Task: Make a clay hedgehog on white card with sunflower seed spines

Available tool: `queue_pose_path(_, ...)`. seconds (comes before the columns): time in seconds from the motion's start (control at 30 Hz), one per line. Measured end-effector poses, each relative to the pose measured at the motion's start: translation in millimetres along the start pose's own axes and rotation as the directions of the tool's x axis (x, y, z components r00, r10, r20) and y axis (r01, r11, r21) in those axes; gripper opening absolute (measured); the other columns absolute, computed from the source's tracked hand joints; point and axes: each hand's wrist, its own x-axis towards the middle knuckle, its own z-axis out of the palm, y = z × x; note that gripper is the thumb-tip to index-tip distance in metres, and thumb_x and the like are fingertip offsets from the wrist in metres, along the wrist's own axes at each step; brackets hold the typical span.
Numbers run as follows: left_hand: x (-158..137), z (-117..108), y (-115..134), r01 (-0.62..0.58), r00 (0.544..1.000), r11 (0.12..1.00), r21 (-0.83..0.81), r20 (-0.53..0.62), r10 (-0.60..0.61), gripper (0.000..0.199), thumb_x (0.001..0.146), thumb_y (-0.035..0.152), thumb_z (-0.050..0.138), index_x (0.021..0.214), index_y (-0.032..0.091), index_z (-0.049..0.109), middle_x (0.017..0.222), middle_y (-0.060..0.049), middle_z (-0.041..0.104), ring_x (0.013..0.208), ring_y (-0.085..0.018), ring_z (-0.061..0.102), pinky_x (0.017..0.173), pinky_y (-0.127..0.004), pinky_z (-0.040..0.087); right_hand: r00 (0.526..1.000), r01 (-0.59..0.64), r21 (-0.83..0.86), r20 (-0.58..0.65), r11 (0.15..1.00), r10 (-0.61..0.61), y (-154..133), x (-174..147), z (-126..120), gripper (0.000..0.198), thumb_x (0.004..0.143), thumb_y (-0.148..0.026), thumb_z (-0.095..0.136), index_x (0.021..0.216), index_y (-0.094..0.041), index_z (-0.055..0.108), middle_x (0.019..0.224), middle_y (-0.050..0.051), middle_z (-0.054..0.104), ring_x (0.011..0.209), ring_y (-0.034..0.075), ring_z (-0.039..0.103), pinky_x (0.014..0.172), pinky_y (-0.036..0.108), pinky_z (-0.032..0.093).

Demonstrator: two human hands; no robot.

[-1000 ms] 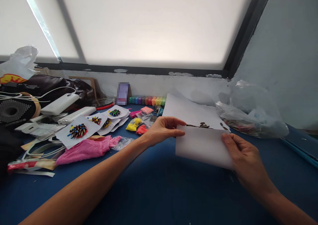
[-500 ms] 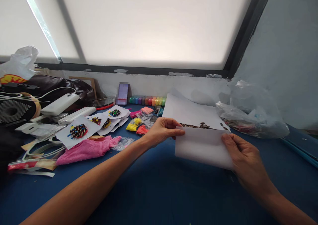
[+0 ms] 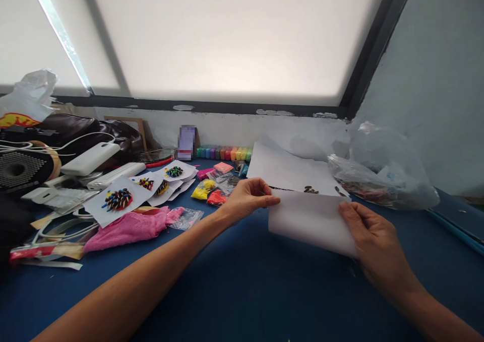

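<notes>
A sheet of white paper point(image 3: 308, 221) is held up in front of me, its near part tilted down toward me. My left hand point(image 3: 249, 199) pinches its upper left corner between thumb and fingers. At its right edge my right hand point(image 3: 372, 231) grips with the thumb on top; those fingers are partly hidden behind the paper. Just beyond the held edge, several dark striped seeds point(image 3: 310, 190) lie on another white sheet point(image 3: 293, 165). The held paper hides part of the seeds.
Left of my hands lie cards with seed-and-clay figures point(image 3: 119, 200), a pink cloth point(image 3: 128, 231) and small bags of coloured clay point(image 3: 204, 189). A row of coloured clay blocks point(image 3: 225, 153) and a phone point(image 3: 187, 143) stand by the wall. A clear plastic bag point(image 3: 385, 176) sits at right.
The held paper has risen and tilted slightly, so fewer seeds show behind its edge. Both hands keep their hold, nearly in the same places.
</notes>
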Motion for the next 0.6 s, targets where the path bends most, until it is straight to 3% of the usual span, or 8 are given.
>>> queue_pose_path(0.27, -1.3, 0.1, -0.7, 0.018, 0.999, 0.996, 0.085, -0.044, -0.014, 0.034, 0.064, 0.034, 0.083, 0.077, 0.015, 0.059, 0.075, 0.001, 0.059, 0.068, -0.009, 0.054, 0.064, -0.023, 0.041, 0.999, 0.041, -0.067, -0.028, 0.997, -0.043, 1.7, 0.4, -1.1, 0.043, 0.076, -0.064, 0.062, 0.07, -0.022, 0.055, 0.062, -0.001, 0.053, 0.054, 0.014, 0.042, 0.044, 0.025, 0.032)
queue_pose_path(0.43, -1.6, 0.2, -2.0, 0.02, 1.0, 0.989, 0.146, -0.002, -0.02, 0.031, 0.069, 0.039, 0.078, 0.069, 0.014, 0.06, 0.067, 0.002, 0.055, 0.065, -0.01, 0.051, 0.061, -0.023, 0.038, 0.997, 0.061, -0.098, -0.037, 0.993, -0.065, 2.6, 0.2, 0.2, 0.047, 0.073, -0.069, 0.06, 0.069, -0.023, 0.055, 0.06, -0.002, 0.052, 0.052, 0.013, 0.041, 0.042, 0.023, 0.032)
queue_pose_path(0.5, -2.0, 1.2, -1.8, -0.02, 1.0, 0.99, 0.14, 0.002, 0.02, 0.029, 0.07, 0.038, 0.077, 0.067, 0.014, 0.062, 0.077, -0.002, 0.061, 0.073, -0.013, 0.055, 0.067, -0.025, 0.04, 0.997, 0.067, -0.109, -0.033, 0.992, -0.071, 1.2, -0.2, 0.9, 0.047, 0.073, -0.069, 0.059, 0.069, -0.023, 0.054, 0.059, -0.002, 0.052, 0.052, 0.013, 0.041, 0.042, 0.023, 0.032)
queue_pose_path(0.6, -3.0, 2.9, 0.0, -0.046, 0.999, 0.993, 0.105, -0.008, 0.047, 0.026, 0.072, 0.036, 0.076, 0.068, 0.013, 0.066, 0.109, -0.008, 0.064, 0.092, -0.018, 0.059, 0.079, -0.028, 0.042, 0.995, 0.086, -0.122, -0.045, 0.989, -0.092, -1.2, -1.1, 2.1, 0.049, 0.072, -0.071, 0.058, 0.067, -0.022, 0.053, 0.06, -0.002, 0.052, 0.053, 0.013, 0.041, 0.043, 0.023, 0.032)
